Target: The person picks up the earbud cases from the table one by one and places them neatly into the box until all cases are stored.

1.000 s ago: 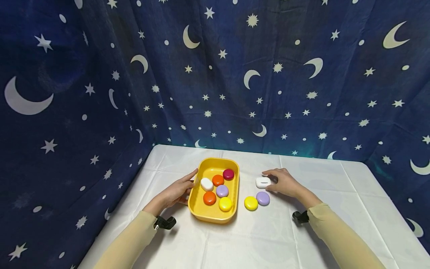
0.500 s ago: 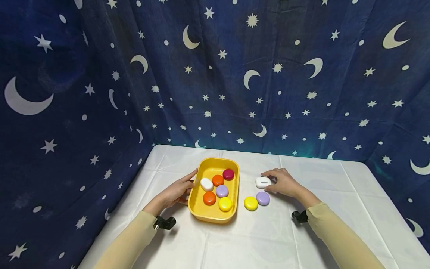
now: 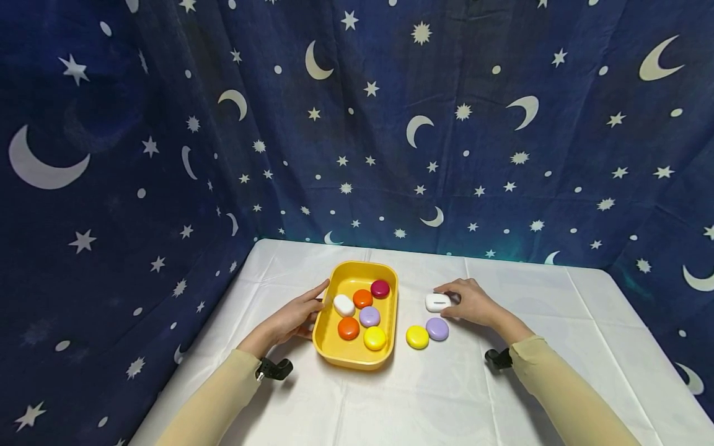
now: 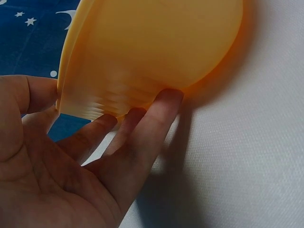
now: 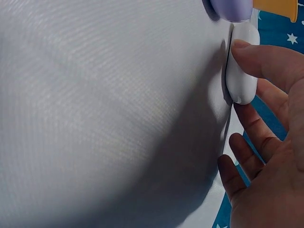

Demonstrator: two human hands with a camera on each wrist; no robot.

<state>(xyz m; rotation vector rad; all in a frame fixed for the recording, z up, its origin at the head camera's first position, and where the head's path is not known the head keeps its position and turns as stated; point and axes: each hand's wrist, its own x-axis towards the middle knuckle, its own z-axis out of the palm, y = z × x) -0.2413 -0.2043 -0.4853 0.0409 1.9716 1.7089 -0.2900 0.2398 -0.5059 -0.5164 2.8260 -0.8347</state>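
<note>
White case (image 3: 437, 301) pinched by the right hand (image 3: 471, 303) (left hand (image 3: 290, 320), fingers straight, touches the yellow tray (image 3: 329, 337)).

In the left wrist view, the yellow tray (image 4: 156, 47) fills the frame and runs off the top edge, its contents out of sight behind its wall. The left hand (image 4: 61, 166) is cut off at the lower left corner, its fingertips (image 4: 168, 97) tucked against the tray's underside. In the right wrist view, the right hand (image 5: 270, 156) is cropped by the right and bottom edges, and its thumb covers part of the white case (image 5: 242, 66). Only a sliver of the lilac case (image 5: 230, 8) shows at the top. From the head view, the white case's (image 3: 437, 301) far side sits behind the fingers, and its markings are too small to read.
</note>
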